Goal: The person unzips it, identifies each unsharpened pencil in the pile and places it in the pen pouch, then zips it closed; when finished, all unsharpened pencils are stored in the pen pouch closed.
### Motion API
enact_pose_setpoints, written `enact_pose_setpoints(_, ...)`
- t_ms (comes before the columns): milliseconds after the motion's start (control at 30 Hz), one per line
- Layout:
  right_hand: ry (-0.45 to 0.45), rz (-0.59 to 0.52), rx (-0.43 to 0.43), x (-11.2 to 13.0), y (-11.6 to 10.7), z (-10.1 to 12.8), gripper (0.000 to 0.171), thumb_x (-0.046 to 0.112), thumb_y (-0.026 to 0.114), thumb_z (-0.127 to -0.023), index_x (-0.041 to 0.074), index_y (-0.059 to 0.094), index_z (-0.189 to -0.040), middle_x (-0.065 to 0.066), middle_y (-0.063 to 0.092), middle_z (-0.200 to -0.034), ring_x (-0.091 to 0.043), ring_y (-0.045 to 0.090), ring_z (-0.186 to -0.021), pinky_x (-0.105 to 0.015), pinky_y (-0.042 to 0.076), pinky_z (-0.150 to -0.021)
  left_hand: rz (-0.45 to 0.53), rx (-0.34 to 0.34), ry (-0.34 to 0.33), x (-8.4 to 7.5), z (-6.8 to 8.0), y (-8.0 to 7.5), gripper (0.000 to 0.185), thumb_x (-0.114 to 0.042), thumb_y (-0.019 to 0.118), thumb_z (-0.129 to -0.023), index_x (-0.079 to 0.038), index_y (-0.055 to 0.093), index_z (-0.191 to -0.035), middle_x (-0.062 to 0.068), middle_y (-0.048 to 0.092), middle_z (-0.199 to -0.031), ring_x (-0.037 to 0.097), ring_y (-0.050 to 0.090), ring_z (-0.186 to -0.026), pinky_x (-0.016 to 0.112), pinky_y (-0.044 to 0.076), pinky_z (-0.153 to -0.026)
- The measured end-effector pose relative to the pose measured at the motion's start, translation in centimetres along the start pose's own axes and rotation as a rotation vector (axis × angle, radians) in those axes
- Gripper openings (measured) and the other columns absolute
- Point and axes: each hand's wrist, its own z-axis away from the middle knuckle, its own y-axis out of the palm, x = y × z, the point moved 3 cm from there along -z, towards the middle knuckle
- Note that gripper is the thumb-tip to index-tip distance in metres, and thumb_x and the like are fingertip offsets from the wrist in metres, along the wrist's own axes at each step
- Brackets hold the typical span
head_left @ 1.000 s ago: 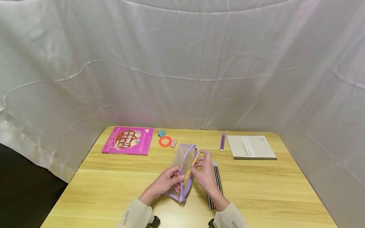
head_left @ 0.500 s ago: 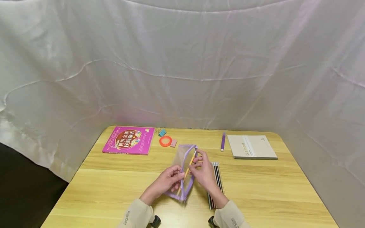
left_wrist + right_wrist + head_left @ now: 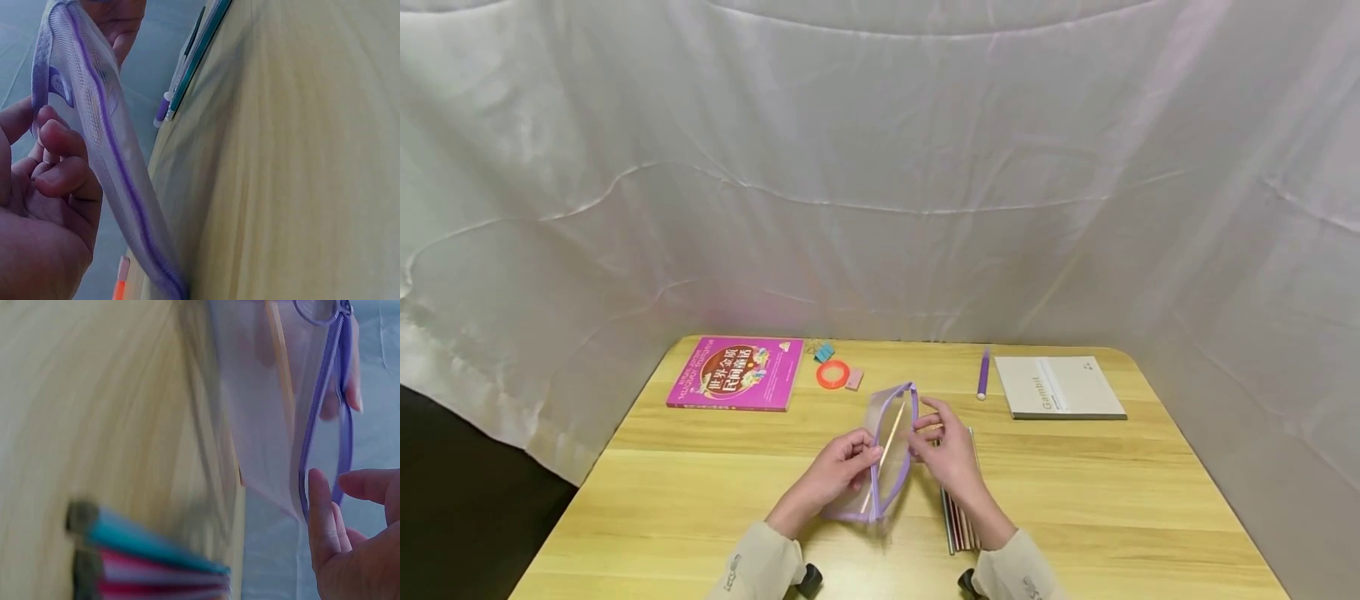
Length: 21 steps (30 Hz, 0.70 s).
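A clear mesh pouch with purple zipper trim stands on its edge mid-table, mouth open. My left hand pinches the pouch's left rim; its curled fingers press the mesh. A yellow pencil lies inside the pouch, seen through the mesh. My right hand hovers at the zipper edge with loose fingers, holding nothing. A row of coloured pencils lies under my right forearm, their ends close in the right wrist view.
On the wooden table, a magenta book lies at the back left. Blue clips, an orange tape ring and a pink eraser are behind the pouch. A purple pen and grey notebook lie back right. White cloth surrounds the table.
The yellow pencil has gone from my right hand's pinch down into the pouch. My right hand let go and drew slightly right. The left hand kept its hold.
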Motion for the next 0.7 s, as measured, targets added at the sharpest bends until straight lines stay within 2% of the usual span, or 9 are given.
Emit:
enact_pose_setpoints(233,0.066,0.063,-0.055,-0.6,-4.7,-0.1,0.06,-0.003,0.07,-0.092,0.006,0.051,-0.148,-0.023,0.061,-0.115,-0.028,0.07,-0.085,-0.04,0.064,-0.069,0.044,-0.033,0.001,-0.1,0.0,-0.1,0.027,-0.021,0.06,-0.106,0.004,0.055,-0.098,0.0,0.049,-0.074,0.01,0.045,-0.062,0.02,0.042,-0.056)
enact_pose_setpoints(400,0.137,0.154,-0.043,-2.2,-8.0,0.0,0.057,-0.002,0.068,-0.094,0.003,0.05,-0.147,-0.018,0.061,-0.11,-0.027,0.069,-0.077,-0.039,0.064,-0.065,0.095,-0.036,0.003,0.3,0.0,-0.2,0.03,-0.021,0.058,-0.107,0.008,0.052,-0.099,-0.004,0.051,-0.073,0.007,0.047,-0.062,0.019,0.043,-0.057)
enact_pose_setpoints(567,0.195,0.244,0.02,-3.7,-9.4,-0.2,0.052,-0.003,0.068,-0.093,-0.003,0.052,-0.142,-0.016,0.063,-0.1,-0.025,0.068,-0.068,-0.038,0.063,-0.061,0.1,-0.053,0.008,0.4,-0.2,-0.3,0.031,-0.019,0.059,-0.106,0.011,0.052,-0.1,-0.002,0.051,-0.073,0.008,0.047,-0.063,0.019,0.043,-0.058)
enact_pose_setpoints(700,0.22,0.292,0.061,-4.6,-9.8,0.0,0.049,-0.004,0.069,-0.091,-0.006,0.055,-0.138,-0.015,0.065,-0.092,-0.022,0.066,-0.064,-0.035,0.061,-0.058,0.105,-0.058,-0.004,0.9,-0.2,0.0,0.028,-0.02,0.059,-0.106,0.007,0.055,-0.098,-0.003,0.052,-0.075,0.009,0.048,-0.068,0.02,0.042,-0.063)
